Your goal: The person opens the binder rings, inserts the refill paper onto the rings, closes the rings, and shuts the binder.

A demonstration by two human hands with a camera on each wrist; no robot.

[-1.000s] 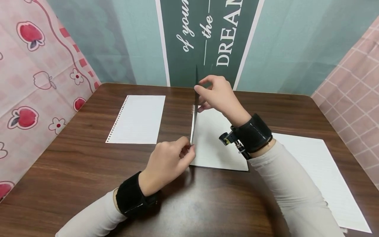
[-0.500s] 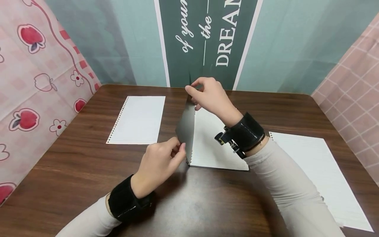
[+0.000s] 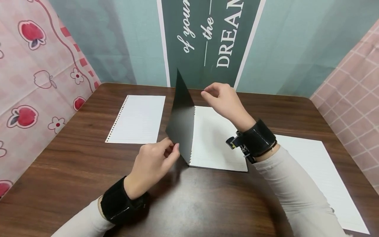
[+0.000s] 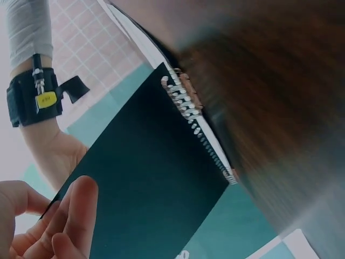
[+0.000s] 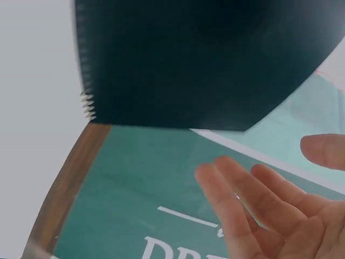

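Observation:
A spiral notebook (image 3: 217, 144) lies open on the table, its blank white page facing up. Its black cover (image 3: 181, 121) stands raised and leans left from the coil binding (image 4: 195, 124). My left hand (image 3: 152, 161) pinches the cover's near outer corner between thumb and fingers, as the left wrist view also shows. Over the far end of the page hovers my right hand (image 3: 226, 100), holding nothing. In the right wrist view its fingers (image 5: 256, 199) are extended and thumb spread, apart from the cover. The cover hides part of the right hand in the left wrist view.
A loose lined sheet (image 3: 136, 119) with punched holes lies left of the notebook. At the right, another white sheet (image 3: 319, 177) is partly under the right sleeve (image 3: 296, 191). A green fabric backdrop (image 3: 296, 49) hangs behind the wooden table (image 3: 74, 171).
The cover has swung from nearly upright over to the left, with my left hand moving left along with it. My right hand has let go of the cover and drawn back to the right.

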